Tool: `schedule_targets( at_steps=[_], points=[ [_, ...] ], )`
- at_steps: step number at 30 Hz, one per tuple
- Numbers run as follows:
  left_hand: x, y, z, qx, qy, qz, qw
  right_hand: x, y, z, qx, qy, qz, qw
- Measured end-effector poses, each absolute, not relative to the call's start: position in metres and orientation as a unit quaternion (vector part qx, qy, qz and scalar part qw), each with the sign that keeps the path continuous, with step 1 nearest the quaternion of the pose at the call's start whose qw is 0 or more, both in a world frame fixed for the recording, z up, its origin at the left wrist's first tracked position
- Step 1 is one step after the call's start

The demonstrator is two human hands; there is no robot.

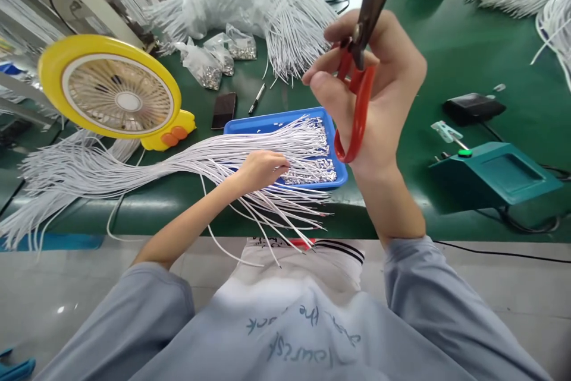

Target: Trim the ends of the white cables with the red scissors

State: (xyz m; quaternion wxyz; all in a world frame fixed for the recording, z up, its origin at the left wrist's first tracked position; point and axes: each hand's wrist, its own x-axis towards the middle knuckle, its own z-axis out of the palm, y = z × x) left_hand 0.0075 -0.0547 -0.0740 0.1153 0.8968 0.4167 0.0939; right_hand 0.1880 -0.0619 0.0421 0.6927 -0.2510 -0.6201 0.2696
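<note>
Head cam: R hand holds scissors; L hand on white cords, prob. gripping.

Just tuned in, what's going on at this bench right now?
A person sits at a green table. Their right hand holds red-handled scissors up in the air, blades pointing away. Their left hand rests on a bundle of white cords fanned across the table and over a blue tray with small metal pieces. A yellow fan stands at the left.
</note>
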Motion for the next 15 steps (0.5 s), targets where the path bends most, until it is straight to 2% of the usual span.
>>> schedule_targets(
  at_steps=[3,6,15],
  points=[
    [0.011,-0.041,-0.081,0.903,0.409,0.005,0.130,0.190,-0.062,0.043,-0.322,-0.618,0.241,0.675],
    [0.009,-0.035,-0.084,0.906,0.400,-0.014,0.135,0.192,-0.059,0.041,-0.376,-0.616,0.223,0.656],
    [0.008,-0.029,-0.089,0.912,0.378,-0.042,0.150,0.198,-0.046,0.031,-0.361,-0.631,0.204,0.656]
  ],
)
